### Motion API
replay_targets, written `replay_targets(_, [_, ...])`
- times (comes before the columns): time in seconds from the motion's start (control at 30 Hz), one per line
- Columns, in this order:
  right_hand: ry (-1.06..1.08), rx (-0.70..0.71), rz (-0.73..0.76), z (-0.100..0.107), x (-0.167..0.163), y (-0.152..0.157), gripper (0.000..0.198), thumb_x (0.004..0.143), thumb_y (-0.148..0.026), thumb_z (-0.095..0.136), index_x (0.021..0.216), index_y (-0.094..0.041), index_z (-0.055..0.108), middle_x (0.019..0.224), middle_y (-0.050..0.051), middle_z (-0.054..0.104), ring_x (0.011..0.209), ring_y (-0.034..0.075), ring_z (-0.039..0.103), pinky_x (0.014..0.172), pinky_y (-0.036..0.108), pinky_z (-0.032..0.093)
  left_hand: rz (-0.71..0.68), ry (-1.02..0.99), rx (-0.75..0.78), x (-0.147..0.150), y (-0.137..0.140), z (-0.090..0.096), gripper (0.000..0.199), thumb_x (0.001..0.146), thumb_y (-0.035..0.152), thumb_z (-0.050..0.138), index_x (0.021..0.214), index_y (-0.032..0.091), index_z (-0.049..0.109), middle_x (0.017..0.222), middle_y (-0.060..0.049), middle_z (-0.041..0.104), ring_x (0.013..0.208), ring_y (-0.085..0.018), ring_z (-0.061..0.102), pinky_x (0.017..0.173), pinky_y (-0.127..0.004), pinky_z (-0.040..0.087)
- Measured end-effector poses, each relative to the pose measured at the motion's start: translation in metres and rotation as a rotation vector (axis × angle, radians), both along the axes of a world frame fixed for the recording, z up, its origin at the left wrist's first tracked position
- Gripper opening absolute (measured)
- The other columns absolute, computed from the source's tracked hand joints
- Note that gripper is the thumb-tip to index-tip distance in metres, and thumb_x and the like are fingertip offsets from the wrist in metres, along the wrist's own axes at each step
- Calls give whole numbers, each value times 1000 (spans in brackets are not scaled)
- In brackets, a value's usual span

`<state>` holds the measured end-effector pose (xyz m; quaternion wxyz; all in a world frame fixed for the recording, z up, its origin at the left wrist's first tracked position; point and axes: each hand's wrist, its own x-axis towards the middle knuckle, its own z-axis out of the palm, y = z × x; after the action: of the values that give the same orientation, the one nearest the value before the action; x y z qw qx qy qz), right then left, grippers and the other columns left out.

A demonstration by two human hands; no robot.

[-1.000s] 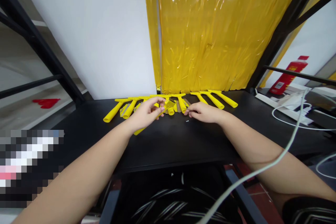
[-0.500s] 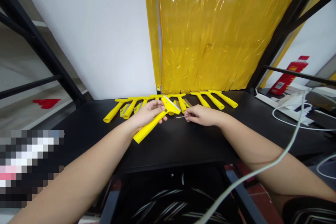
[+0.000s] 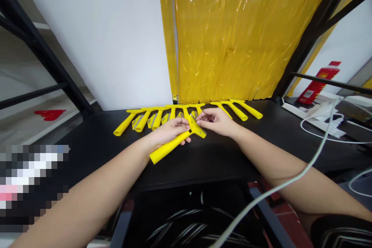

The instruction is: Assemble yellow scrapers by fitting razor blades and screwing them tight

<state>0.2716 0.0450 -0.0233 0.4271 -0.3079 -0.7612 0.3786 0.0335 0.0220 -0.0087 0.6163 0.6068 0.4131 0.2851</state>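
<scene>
Clasping the yellow scraper [image 3: 170, 148] by its neck, my left hand [image 3: 171, 130] has thumb and fingers closed on it, just on my side of the row of scrapers [image 3: 157, 119], handle slanting back toward me. Now my right hand [image 3: 219, 121] is in close, fingers drawn together at the scraper's head, perhaps round something thin and dark, though I can't tell whether they hold it; well right of the row stands a red bottle [image 3: 319, 82].

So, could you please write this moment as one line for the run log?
left hand: holds yellow scraper | right hand: fingers at scraper head | other yellow scrapers: along back of black table
</scene>
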Motion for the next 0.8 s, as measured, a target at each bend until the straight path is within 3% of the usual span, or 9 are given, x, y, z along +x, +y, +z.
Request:
replay_targets(0.17, [-10, 22, 56, -3, -4, -1, 23, 86, -40, 79, 95, -19, 74, 89, 5, 75, 80, 19, 67, 79, 37, 57, -6, -14, 24, 5, -5, 0, 23, 96, 26, 73, 106, 18, 54, 80, 1, 69, 60, -13, 72, 54, -24, 56])
replay_targets(0.53, [-98, 215, 37, -3, -4, 0, 11, 93, -31, 71, 94, -21, 68, 90, 3, 68, 80, 18, 60, 76, 34, 51, 20, -29, 135, 6, -12, -1, 16, 98, 19, 68, 107, 17, 55, 100, -1, 60, 67, -13, 75, 54, -25, 58])
replay_targets(0.8, [-92, 81, -45, -15, -8, 3, 27, 88, -39, 75, 96, -23, 55, 85, -2, 53, 71, 15, 51, 69, 32, 48, -4, -39, 139, 4, -4, -5, 17, 95, 19, 70, 101, 16, 54, 97, 0, 60, 64, -14, 75, 51, -24, 57])
